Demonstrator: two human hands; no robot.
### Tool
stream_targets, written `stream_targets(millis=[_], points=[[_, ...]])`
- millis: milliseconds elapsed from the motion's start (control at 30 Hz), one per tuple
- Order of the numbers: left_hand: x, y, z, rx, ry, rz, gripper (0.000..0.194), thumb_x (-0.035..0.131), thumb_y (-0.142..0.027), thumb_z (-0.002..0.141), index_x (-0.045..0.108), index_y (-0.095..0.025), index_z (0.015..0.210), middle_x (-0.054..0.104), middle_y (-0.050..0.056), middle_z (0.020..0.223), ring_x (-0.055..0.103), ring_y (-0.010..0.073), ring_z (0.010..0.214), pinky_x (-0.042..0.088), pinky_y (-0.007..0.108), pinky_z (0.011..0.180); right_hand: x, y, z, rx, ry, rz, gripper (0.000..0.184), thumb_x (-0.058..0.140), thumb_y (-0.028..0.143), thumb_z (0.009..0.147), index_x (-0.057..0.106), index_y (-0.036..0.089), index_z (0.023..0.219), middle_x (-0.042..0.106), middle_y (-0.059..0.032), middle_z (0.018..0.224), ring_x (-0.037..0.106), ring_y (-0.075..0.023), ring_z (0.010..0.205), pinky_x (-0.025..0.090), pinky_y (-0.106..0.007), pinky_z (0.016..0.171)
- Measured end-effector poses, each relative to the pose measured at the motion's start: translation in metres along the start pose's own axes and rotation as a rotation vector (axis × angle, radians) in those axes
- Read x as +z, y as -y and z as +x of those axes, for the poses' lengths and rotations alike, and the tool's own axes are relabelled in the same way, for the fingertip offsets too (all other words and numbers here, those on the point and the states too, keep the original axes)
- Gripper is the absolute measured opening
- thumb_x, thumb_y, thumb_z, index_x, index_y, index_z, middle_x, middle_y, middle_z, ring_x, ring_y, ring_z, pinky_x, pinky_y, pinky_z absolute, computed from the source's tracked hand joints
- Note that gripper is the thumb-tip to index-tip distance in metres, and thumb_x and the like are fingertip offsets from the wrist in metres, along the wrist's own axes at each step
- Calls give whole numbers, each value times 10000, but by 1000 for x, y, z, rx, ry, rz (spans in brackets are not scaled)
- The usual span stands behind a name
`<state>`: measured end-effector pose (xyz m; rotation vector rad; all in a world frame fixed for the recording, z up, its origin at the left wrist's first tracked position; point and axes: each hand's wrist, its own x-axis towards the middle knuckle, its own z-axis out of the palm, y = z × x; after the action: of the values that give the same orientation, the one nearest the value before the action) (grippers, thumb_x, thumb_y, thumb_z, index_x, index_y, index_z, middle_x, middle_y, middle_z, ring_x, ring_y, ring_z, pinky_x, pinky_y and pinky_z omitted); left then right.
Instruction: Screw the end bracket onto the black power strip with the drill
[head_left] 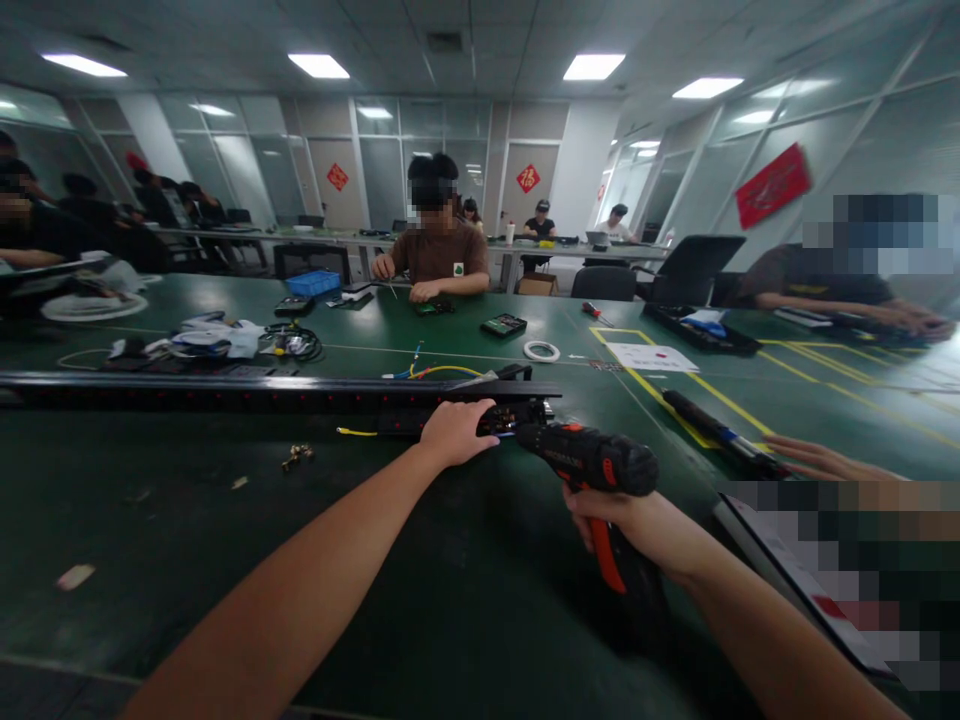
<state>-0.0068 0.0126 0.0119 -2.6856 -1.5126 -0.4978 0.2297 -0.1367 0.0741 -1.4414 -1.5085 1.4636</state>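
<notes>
A black-and-orange cordless drill (589, 455) is in my right hand (619, 515), whose fingers wrap around its handle. Its nose points left, close to the open end of a black electrical housing (405, 420). My left hand (457, 435) grips this housing near that end, thumb toward the drill. Small metal parts (514, 415) show inside. Whether the drill tip touches anything, I cannot tell. Behind the housing runs a long black metal bar (225, 390). A yellow wire (356, 432) sticks out on the left, and a yellow wire loop (450, 370) rises behind.
Several brass screws (298, 456) lie on the green table (225, 580). Further back are bagged cables (217, 338), a blue basket (315, 283), a white tape roll (541, 351) and a red screwdriver (596, 313). A co-worker's hand (832, 460) reaches in at right; another person (439, 245) sits opposite.
</notes>
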Motion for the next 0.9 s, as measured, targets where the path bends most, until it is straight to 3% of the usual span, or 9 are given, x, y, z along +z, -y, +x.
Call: stream_targets(millis=[900], points=[[-3,-2,-1,-14,14,-18,672,677,-575,888,514,-261,1459,689,92,1333,654,321,1195,463,440,1035,0,-2,1,-13,16,-15,186,686,362,763,611,193,776,606,13,618,599,-169,579,497,-287,576]])
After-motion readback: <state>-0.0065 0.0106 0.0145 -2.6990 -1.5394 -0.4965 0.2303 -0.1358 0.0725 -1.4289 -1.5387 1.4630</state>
